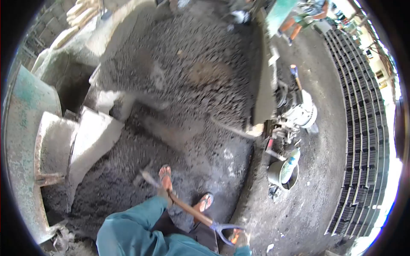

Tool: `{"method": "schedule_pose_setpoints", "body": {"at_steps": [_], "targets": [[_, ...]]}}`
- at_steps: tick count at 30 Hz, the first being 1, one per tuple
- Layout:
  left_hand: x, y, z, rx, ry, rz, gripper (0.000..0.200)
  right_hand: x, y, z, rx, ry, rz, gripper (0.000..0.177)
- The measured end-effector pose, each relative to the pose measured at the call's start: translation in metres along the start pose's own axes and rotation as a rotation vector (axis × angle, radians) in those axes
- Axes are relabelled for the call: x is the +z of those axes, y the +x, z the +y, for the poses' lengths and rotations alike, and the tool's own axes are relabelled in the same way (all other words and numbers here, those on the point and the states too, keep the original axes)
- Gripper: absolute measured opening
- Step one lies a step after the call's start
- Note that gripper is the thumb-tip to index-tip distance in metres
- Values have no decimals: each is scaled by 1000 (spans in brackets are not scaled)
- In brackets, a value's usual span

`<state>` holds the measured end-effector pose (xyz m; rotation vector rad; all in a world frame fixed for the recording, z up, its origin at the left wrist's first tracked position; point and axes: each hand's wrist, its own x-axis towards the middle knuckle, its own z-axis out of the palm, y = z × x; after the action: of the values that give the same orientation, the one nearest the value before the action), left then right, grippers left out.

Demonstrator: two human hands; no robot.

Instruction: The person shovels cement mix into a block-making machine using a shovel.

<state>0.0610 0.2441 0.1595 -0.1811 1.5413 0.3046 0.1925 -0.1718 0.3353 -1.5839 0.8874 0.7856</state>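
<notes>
Gripping a shovel (pixel 188 209): right hand (pixel 241 239) clenched on the D-grip, left hand (pixel 164 194) clenched mid-shaft | blade (pixel 145 175) low, blurred, beside sandalled feet (pixel 165 174) | heap (pixel 192 85) of dark mix covers floor (pixel 307 205) to far edge, seemingly mostly unshovelled | mixer (pixel 25 128) at floor's left edge, fill unclear

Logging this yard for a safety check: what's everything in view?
gravel mix: one pile, dark grey, centre
metal machine: one, green-grey, left edge
engine: one, white, right of pile
bucket: one, grey, below engine
blocks: many rows, dark grey, far right
second shovel: one, blue grip, upper right
other person: one, top right
shovel: one, wooden shaft, blue grip, bottom centre
feet: two, in sandals, on the mix
left hand: one, on shovel shaft
right hand: one, on blue grip
</notes>
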Motion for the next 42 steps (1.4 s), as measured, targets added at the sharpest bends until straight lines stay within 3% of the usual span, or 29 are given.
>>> {"method": "schedule_pose_setpoints", "body": {"at_steps": [2,3,6,8,11,12,14,15,16,18,19,20,21,22,23,27,30,31,32,34,36,38,40,41,42], "targets": [[-7,-12,-22,-20,155,124,56,-30,-9,-2,71,42,60,4],[-25,-5,-31,-91,98,0,53,-46,-11,-2,101,59,77,4],[-8,-74,-41,-79,60,-62,47,-84,0,6,177,147,52,7],[22,-137,-37,58,76,-240,38,-99,27,22,256,243,-40,9],[69,-234,-13,111,92,-510,30,-62,67,44,258,200,-167,12],[86,-252,-4,234,113,-593,27,-39,80,45,226,153,-195,14],[115,-307,11,536,169,-692,20,-8,109,51,295,416,-498,17],[117,-319,19,550,219,-711,21,3,120,45,170,168,-476,16],[119,-324,17,585,175,-682,21,4,135,38,161,190,-413,22],[100,-293,20,428,109,-658,21,-8,70,-24,-64,-77,-282,21],[84,-281,10,332,79,-612,21,-43,107,-2,-49,88,-314,18],[71,-268,-4,240,46,-565,21,-56,55,-21,-11,26,-164,17],[64,-251,-16,151,10,-525,21,-67,14,-39,5,111,-249,16],[54,-225,-30,125,83,-467,23,-76,-22,-43,-36,46,-110,13],[45,-195,-44,98,154,-414,24,-80,-48,-41,-78,-23,29,10],[34,-101,-86,-172,252,-309,34,-63,-105,18,39,147,127,4],[18,-54,-98,-310,420,-335,39,21,-123,87,39,358,36,7],[9,-41,-93,-338,499,-349,40,53,-119,113,72,426,-81,7],[-1,-24,-79,-353,547,-366,42,107,-136,112,60,349,36,6],[-15,9,-40,-380,646,-419,47,180,-142,145,104,341,13,7],[-14,38,6,-409,691,-320,60,245,-153,167,131,385,-6,24],[-24,71,54,-454,849,-329,61,289,-133,244,311,410,-12,20],[-7,83,92,-356,1013,-231,62,333,-139,234,440,572,-130,27],[24,57,106,-196,1085,-180,63,353,-129,242,470,739,-259,31],[40,78,125,-241,1061,-240,65,374,-109,253,486,908,-391,35]]}}
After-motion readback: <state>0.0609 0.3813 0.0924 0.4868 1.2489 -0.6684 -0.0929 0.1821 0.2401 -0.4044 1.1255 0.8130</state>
